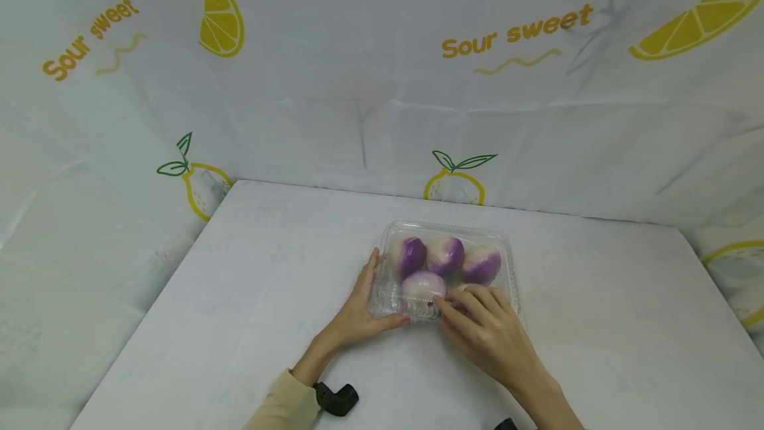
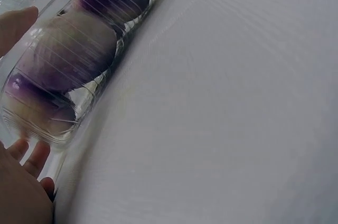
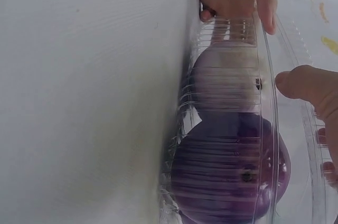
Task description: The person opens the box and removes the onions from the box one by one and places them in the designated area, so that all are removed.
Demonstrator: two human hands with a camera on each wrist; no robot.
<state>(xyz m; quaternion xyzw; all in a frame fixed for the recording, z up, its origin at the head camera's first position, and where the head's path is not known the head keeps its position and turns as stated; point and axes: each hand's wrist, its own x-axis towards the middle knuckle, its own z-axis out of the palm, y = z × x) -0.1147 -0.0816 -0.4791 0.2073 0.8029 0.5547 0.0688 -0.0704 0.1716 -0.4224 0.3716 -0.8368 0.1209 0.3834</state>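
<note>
A clear plastic box (image 1: 512,271) holds several purple-and-white turnips (image 1: 444,255) in two rows. My left hand (image 1: 355,317) lies along the box's left side, its fingers nearly straight and spread from the thumb, which touches the front left edge. Fingertips of that hand (image 2: 21,182) sit low at the box's end in the left wrist view. My right hand (image 1: 489,330) is over the front right, its bent fingers covering part of a turnip there. In the right wrist view, the right thumb (image 3: 303,84) hovers at the long rim beside a pale turnip (image 3: 227,73).
The box stands on a white-covered table (image 1: 268,271). A white curtain (image 1: 334,71) printed with lemons and lettering closes off the back and sides. A black wrist-camera piece (image 1: 337,400) shows at the left sleeve (image 1: 286,403), near the table's front.
</note>
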